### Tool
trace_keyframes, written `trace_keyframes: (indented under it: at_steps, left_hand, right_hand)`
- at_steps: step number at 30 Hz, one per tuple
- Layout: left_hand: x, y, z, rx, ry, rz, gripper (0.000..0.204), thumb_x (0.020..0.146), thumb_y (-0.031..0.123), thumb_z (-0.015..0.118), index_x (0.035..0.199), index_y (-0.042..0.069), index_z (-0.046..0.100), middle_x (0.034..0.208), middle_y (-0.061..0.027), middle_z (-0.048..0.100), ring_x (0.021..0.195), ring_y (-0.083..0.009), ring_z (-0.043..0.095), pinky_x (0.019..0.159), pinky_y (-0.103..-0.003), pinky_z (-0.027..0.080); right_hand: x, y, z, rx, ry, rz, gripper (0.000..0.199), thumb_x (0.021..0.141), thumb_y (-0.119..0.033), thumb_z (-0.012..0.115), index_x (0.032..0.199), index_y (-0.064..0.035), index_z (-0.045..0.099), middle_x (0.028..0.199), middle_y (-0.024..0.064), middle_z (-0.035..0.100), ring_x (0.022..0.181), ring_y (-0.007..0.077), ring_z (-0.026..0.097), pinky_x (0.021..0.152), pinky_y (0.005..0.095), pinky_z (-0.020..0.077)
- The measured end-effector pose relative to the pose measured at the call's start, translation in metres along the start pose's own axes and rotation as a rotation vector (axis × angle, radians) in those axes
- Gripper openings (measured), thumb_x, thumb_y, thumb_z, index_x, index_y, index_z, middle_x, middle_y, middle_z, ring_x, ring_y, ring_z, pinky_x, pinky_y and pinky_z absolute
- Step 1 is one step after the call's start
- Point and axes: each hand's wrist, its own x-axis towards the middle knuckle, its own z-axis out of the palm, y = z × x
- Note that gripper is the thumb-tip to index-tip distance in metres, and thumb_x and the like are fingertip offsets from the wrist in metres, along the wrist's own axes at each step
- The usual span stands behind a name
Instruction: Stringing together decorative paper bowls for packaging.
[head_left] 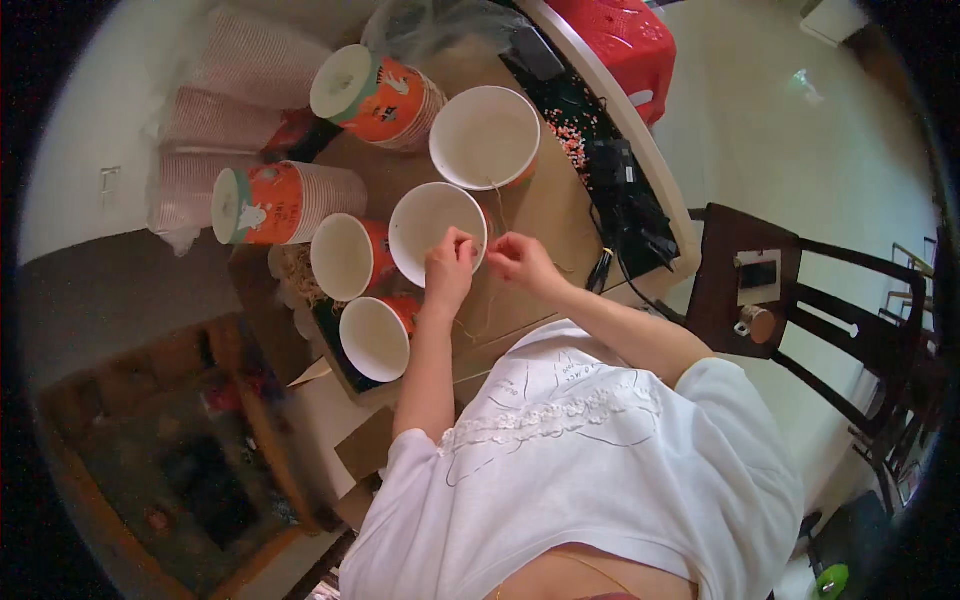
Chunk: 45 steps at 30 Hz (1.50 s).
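A white-lined paper bucket (428,222) with an orange outside lies tilted on the table, its mouth facing me. My left hand (449,272) is closed at its right rim, the fingertips pinched over the edge. Just right of that rim, my right hand (524,265) has thumb and fingers pressed together on thin tan twine (490,312), most of which its fingers hide. Loose twine trails below the hands. Behind stands a larger-looking open paper bucket (487,135) with twine at its rim. Two more paper buckets, one (342,257) above the other (376,340), sit to the left.
Stacked orange buckets (290,203) lie at left, with another stack (385,95) behind. Plastic-wrapped stacks (225,110) lean by the wall. Black adapters and cables (622,185) and scattered pink beads (572,145) line the right edge. A red stool (625,50) and dark chair (745,270) stand beyond.
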Motion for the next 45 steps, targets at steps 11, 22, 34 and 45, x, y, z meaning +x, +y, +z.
trace_keyframes:
  at_steps: [11, 22, 34, 45]
  left_hand:
    - [0.006, -0.028, -0.005, -1.095, -0.289, -0.693, 0.013, 0.094, 0.017, 0.041, 0.102, 0.007, 0.044, 0.079, -0.0131, 0.059, 0.046, -0.0128, 0.046, 0.039, -0.023, 0.037]
    - [-0.005, -0.057, 0.048, -0.948, 0.136, -0.003, 0.010, 0.092, 0.018, 0.050, 0.091, 0.007, 0.049, 0.072, 0.0023, 0.049, 0.063, -0.0053, 0.046, 0.052, -0.020, 0.038]
    - [-0.019, -0.037, 0.018, -0.467, 0.365, 0.338, 0.003, 0.078, 0.007, 0.064, 0.079, 0.008, 0.061, 0.080, -0.0037, 0.045, 0.066, -0.0133, 0.049, 0.057, -0.027, 0.044]
    - [-0.029, -0.019, 0.018, 0.058, 0.274, 0.197, 0.017, 0.076, 0.011, 0.064, 0.090, 0.018, 0.068, 0.082, -0.0077, 0.047, 0.068, -0.0237, 0.055, 0.064, -0.038, 0.049]
  right_hand:
    - [-0.064, -0.056, 0.036, -0.944, -0.420, -0.664, 0.012, 0.077, -0.008, 0.057, 0.089, -0.0046, 0.060, 0.101, 0.0146, 0.058, 0.084, 0.0313, 0.060, 0.070, 0.0399, 0.0496]
    - [0.037, -0.084, 0.005, -1.121, -0.223, -0.436, 0.014, 0.076, -0.019, 0.062, 0.085, -0.0078, 0.061, 0.075, 0.0122, 0.063, 0.071, 0.0320, 0.061, 0.063, 0.0411, 0.0482]
    - [0.049, -0.076, -0.003, -0.770, -0.250, -0.381, 0.008, 0.076, -0.012, 0.057, 0.078, -0.0054, 0.060, 0.071, 0.0129, 0.062, 0.065, 0.0296, 0.061, 0.058, 0.0361, 0.0484]
    - [0.054, -0.068, -0.012, -0.784, -0.310, -0.322, 0.008, 0.077, -0.008, 0.058, 0.083, -0.0040, 0.061, 0.073, 0.0095, 0.062, 0.066, 0.0186, 0.061, 0.061, 0.0313, 0.0479]
